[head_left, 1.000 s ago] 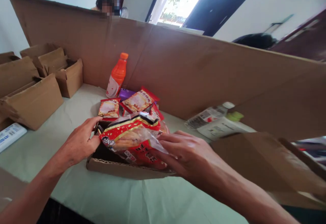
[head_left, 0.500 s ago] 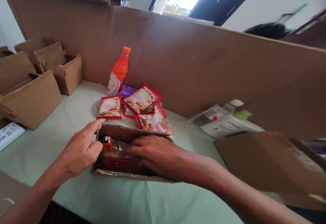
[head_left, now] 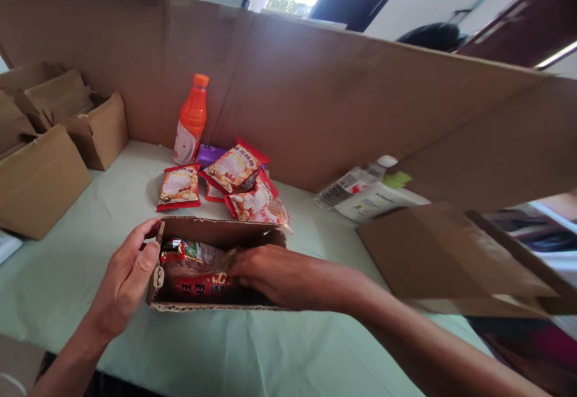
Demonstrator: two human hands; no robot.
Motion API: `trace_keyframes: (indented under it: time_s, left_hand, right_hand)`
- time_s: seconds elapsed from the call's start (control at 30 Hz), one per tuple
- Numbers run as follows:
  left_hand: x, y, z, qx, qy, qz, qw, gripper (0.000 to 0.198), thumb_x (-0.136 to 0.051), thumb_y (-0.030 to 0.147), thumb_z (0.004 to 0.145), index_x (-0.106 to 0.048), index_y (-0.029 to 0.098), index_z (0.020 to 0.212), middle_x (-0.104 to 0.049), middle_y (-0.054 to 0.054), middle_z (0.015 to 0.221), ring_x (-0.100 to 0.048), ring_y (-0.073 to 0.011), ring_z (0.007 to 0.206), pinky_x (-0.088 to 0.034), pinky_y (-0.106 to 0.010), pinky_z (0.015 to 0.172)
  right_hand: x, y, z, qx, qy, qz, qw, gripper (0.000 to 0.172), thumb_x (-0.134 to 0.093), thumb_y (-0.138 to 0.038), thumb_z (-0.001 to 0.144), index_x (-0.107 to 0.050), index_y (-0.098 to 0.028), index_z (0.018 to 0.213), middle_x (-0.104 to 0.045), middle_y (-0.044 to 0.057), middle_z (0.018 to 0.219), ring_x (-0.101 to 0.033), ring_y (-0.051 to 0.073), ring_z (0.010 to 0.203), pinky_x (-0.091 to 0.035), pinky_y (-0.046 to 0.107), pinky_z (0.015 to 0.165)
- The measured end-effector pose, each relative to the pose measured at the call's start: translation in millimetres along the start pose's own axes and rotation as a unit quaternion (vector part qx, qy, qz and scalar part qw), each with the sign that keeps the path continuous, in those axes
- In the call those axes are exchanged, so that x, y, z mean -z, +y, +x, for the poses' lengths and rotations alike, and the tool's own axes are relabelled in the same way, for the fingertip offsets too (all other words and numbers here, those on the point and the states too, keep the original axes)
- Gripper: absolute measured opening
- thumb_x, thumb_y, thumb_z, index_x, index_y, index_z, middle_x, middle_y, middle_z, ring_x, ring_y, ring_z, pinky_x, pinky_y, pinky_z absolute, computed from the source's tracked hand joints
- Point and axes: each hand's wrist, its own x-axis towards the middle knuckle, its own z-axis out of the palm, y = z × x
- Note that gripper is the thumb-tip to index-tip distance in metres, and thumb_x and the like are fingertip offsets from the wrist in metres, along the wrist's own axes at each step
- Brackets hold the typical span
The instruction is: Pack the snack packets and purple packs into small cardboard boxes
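A small open cardboard box [head_left: 216,308] stands in front of me with several snack packets in it. My left hand [head_left: 124,283] holds the box's left end, thumb and fingers against its wall. My right hand [head_left: 265,270] reaches in from the right, its fingers closed on the right end of a red packet [head_left: 198,286] with a clear plastic part; the fingertips are partly hidden. At the left inside lies a shiny red and green packet [head_left: 193,251]. Just behind the box are several red-edged snack bags [head_left: 234,167], one of them lying apart [head_left: 179,186].
An orange bottle [head_left: 192,120] stands behind the bags by a purple pack [head_left: 211,155]. Open cardboard boxes [head_left: 49,180] stand at left. A clear bottle [head_left: 351,183], a white pack [head_left: 378,201] and a cardboard piece [head_left: 451,258] lie at right. A cardboard wall [head_left: 315,96] closes the back.
The view has swung right, so things sit further left in it. My left hand's fingers, the index stretched out before, now rest around the box's left end. The red packet's lettering shows more clearly.
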Motion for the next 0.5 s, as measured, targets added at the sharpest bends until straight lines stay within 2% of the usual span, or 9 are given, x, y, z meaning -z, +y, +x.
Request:
trace_keyframes:
  time_s: [0.07,0.17,0.23,0.27,0.37,0.43,0.5]
  left_hand:
    - [-1.6,-6,-6,-0.016,0.030,-0.001,0.999,0.054,-0.041,0.055,0.100,-0.052,0.022,0.142,-0.061,-0.010,0.141,-0.055,-0.0284,0.131,-0.048,-0.043,0.108]
    - [1.0,-17,-17,-0.072,0.097,0.027,0.992,0.048,-0.042,0.051,0.101,-0.058,0.023,0.136,-0.061,-0.009,0.140,-0.055,-0.0288,0.131,-0.045,-0.045,0.111]
    - [4.3,-25,-25,-0.125,0.121,0.038,0.984,0.045,-0.041,0.049,0.101,-0.062,0.023,0.132,-0.061,-0.009,0.138,-0.054,-0.0298,0.131,-0.044,-0.047,0.113]
    - [5.8,-29,-30,-0.154,0.120,0.044,0.980,0.045,-0.041,0.049,0.100,-0.062,0.023,0.131,-0.062,-0.010,0.138,-0.054,-0.0306,0.132,-0.044,-0.048,0.112]
    - [6.8,-37,-40,-0.228,0.080,0.091,0.966,0.046,-0.047,0.048,0.098,-0.059,0.024,0.135,-0.060,-0.010,0.139,-0.054,-0.0317,0.131,-0.048,-0.047,0.108]
    - [3.4,-39,-44,-0.257,0.056,0.137,0.955,0.048,-0.051,0.043,0.097,-0.053,0.025,0.142,-0.056,-0.011,0.142,-0.054,-0.0307,0.130,-0.049,-0.045,0.106]
    - [-2.1,-37,-43,-0.275,0.049,0.176,0.944,0.050,-0.054,0.038,0.096,-0.049,0.024,0.144,-0.056,-0.011,0.142,-0.054,-0.0303,0.130,-0.049,-0.046,0.106]
  right_hand:
    - [4,-1,-8,0.008,0.034,0.029,0.999,0.027,-0.051,-0.016,0.097,-0.077,-0.022,0.100,-0.077,0.004,0.099,-0.071,0.017,0.090,-0.055,0.026,0.080]
    - [10,0,-40,-0.028,0.205,0.049,0.977,0.029,-0.048,-0.026,0.102,-0.075,-0.022,0.113,-0.078,0.006,0.105,-0.073,0.018,0.093,-0.057,0.028,0.082]
    - [8,2,-66,-0.083,0.306,0.050,0.947,0.029,-0.048,-0.033,0.102,-0.075,-0.023,0.109,-0.079,0.006,0.098,-0.074,0.018,0.086,-0.060,0.027,0.076]
    - [4,4,-76,-0.113,0.337,0.047,0.934,0.029,-0.050,-0.037,0.102,-0.075,-0.023,0.108,-0.079,0.006,0.098,-0.075,0.019,0.085,-0.061,0.028,0.074]
    - [-21,6,-88,-0.147,0.355,0.037,0.923,0.039,-0.058,-0.052,0.097,-0.073,-0.022,0.116,-0.077,0.011,0.111,-0.075,0.025,0.096,-0.063,0.035,0.078]
    - [-41,5,-81,-0.126,0.336,0.036,0.933,0.051,-0.061,-0.057,0.093,-0.068,-0.020,0.127,-0.074,0.014,0.119,-0.073,0.028,0.104,-0.063,0.041,0.084]
    - [-59,1,-69,-0.098,0.323,0.034,0.941,0.052,-0.063,-0.052,0.093,-0.065,-0.018,0.131,-0.074,0.015,0.120,-0.071,0.030,0.107,-0.061,0.046,0.089]
